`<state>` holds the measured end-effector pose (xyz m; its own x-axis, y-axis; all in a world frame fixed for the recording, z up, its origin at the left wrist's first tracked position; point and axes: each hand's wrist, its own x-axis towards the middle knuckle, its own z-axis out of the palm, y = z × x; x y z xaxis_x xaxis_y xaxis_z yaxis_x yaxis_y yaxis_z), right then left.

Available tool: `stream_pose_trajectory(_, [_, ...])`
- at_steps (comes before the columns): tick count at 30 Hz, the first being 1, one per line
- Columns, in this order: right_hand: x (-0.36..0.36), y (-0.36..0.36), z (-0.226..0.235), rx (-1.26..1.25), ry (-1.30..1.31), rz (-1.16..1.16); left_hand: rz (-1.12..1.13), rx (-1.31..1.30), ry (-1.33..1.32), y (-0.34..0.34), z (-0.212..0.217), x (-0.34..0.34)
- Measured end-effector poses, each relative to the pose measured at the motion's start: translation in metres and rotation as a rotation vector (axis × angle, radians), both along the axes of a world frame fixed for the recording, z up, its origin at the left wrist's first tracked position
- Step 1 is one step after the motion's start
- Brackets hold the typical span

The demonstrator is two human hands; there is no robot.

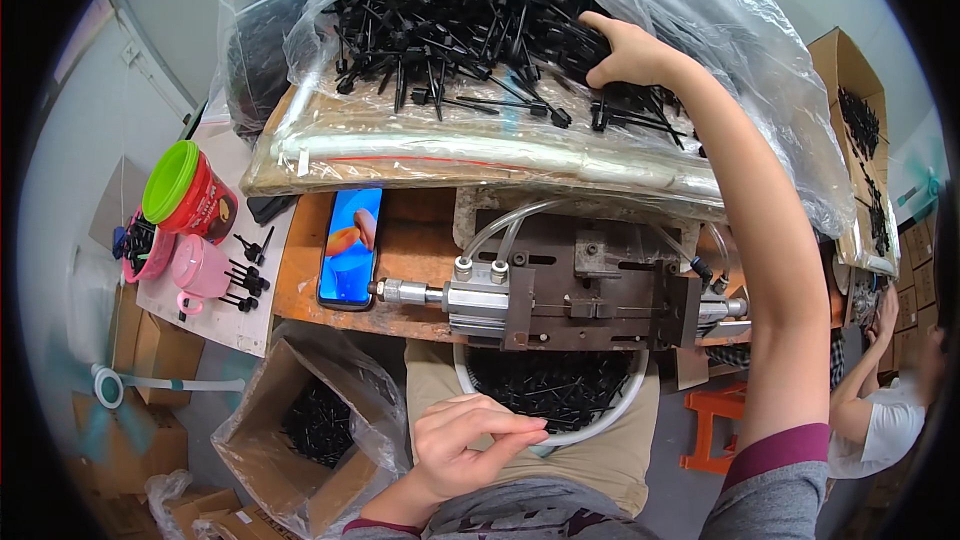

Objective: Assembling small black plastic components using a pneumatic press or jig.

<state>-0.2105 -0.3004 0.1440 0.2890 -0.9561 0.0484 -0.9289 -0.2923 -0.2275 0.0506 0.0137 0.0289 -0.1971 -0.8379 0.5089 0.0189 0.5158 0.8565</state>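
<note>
In the head view, the right hand (640, 55) is placed at the right side of the pile of black stemmed parts (470, 20), which is spread in an opened clear plastic bag (740, 20). Its thumb and fingers are parted; whether a part is gripped cannot be told. The left hand (465, 440) is held by the white-rimmed basin (637, 380), thumb and forefinger pinched together; anything between them cannot be made out. More black parts (540, 390) are contained in the basin, below the metal fixture (590, 310).

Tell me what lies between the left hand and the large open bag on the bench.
In the head view, the white-rimmed bowl and metal fixture lie between the left hand and that bag.
</note>
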Motion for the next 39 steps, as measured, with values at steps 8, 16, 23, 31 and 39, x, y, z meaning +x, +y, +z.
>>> stream_pose_trajectory(8, [-0.014,0.037,0.015,0.125,0.044,0.084,-0.063,0.066,0.003,0.007,-0.003,-0.005])
stream_pose_trajectory(16, [-0.025,0.045,0.026,0.048,0.062,0.192,-0.097,0.262,-0.007,0.016,0.002,-0.014])
stream_pose_trajectory(23, [-0.038,0.077,0.035,-0.119,-0.042,0.185,-0.124,0.139,-0.060,0.016,-0.008,-0.012])
stream_pose_trajectory(31, [-0.034,0.171,0.012,-0.332,-0.467,0.282,-0.191,0.165,-0.018,0.016,0.005,-0.014])
stream_pose_trajectory(39, [-0.014,0.267,-0.050,-0.238,-1.056,0.419,-0.528,0.504,0.858,0.050,0.109,-0.072])
